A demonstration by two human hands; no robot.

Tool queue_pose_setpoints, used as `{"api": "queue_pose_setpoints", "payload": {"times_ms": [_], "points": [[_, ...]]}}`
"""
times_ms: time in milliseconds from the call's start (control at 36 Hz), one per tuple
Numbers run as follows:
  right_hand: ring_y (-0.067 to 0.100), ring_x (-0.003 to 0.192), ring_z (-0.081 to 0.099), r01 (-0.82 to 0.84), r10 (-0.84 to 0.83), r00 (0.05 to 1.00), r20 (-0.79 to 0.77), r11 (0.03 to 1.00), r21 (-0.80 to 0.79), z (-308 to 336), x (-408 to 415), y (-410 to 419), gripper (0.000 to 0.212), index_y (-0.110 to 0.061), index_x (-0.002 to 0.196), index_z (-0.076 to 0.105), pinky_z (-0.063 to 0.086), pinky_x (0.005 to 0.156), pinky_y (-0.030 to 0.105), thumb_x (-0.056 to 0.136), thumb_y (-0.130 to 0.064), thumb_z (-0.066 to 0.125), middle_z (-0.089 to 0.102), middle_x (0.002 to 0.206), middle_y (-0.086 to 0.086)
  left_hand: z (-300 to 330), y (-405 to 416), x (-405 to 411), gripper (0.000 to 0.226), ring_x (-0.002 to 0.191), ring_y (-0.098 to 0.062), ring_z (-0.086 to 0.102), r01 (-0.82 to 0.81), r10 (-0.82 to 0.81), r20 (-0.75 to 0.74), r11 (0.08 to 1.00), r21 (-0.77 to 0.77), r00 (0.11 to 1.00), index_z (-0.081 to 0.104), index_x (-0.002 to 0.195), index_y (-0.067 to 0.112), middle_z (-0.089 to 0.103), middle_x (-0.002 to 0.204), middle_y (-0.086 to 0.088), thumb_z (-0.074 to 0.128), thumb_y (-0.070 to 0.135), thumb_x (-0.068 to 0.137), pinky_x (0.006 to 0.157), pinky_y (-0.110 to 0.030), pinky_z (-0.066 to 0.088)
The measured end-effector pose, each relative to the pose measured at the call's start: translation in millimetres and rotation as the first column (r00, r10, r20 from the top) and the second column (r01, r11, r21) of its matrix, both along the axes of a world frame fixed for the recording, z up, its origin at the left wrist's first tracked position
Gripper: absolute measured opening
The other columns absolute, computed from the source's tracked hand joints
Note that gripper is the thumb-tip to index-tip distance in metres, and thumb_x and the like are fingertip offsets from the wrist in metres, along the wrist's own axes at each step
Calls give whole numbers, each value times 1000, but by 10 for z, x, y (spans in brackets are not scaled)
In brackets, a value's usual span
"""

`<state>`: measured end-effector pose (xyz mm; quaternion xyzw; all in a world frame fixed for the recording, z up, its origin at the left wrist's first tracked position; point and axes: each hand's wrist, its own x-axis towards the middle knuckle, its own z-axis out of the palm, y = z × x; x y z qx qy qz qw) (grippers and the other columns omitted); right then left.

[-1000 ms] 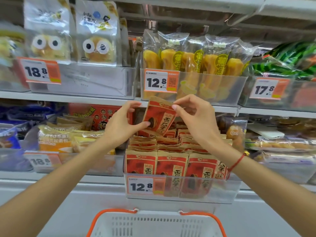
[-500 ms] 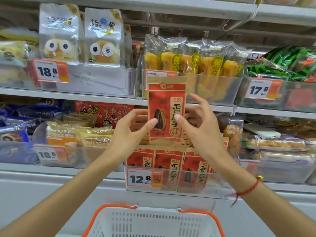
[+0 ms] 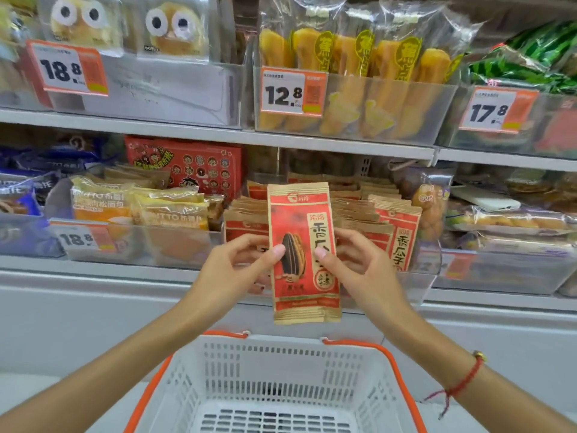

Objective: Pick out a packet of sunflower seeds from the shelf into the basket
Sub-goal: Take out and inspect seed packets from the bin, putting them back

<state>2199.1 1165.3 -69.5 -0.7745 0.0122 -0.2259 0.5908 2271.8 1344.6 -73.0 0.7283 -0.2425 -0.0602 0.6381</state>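
Overhead, stocked shelf (image 3: 312, 142) above basket (image 3: 343, 348)

Two bare forearms come into view from the bottom corners, and no sleeve shows on either as far as the frame edge. The left hand (image 3: 240, 267) wears no ring, watch or band, and its wrist is plain. The right hand (image 3: 359, 270) is likewise unadorned, with short, unpainted nails. Around the right wrist sits a thin red string bracelet (image 3: 468, 375), a single cord. On its far side it carries a small gold-coloured bead (image 3: 479, 356). From its near side two loose red cord ends (image 3: 440, 398) hang down, one longer than the other, ending in small frayed tips.
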Motion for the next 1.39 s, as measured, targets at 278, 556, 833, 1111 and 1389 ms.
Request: {"api": "queue_pose_setpoints", "payload": {"times_ms": [278,556,833,1111,1389], "points": [[-1,73,68,50,-48,998,-27,997,67,17,-74,-67,11,-29,100,67,50,58,12,90,-26,64,74,87,-9,-124,44,9,33,78,-12,72,139,-133,-51,978,157,990,66,105,31,75,90,5,61,48,77,67,-23,58],[2,64,69,111,-109,994,-24,986,126,15,-66,-121,6,-17,94,71,48,50,12,87,-17,69,74,76,-6,-137,-44,-24,43,78,-9,72,234,-216,-104,947,218,971,63,111,32,74,97,3,59,53,74,66,-22,56],[-5,87,67,29,-27,993,-115,1000,12,-34,-51,-137,41,-32,107,64,51,64,9,71,-26,83,73,96,-14,-164,-30,-26,45,76,-8,71,230,-218,-75,935,269,973,62,107,33,73,85,8,61,56,68,64,-22,56],[-4,73,68,85,-84,996,-27,995,56,-9,-52,-125,8,-27,93,66,49,54,10,95,-23,59,72,81,-15,-163,-31,-41,43,82,-8,72,248,-229,-102,937,245,968,64,109,33,75,94,6,60,53,72,72,-28,60],[1,80,70,4,3,996,-92,997,77,31,-74,-144,14,-26,104,65,53,58,15,90,-30,63,75,91,-9,-120,-47,-51,32,83,-12,71,171,-165,-51,976,134,985,64,110,30,73,98,5,60,44,82,71,-26,59]]}}
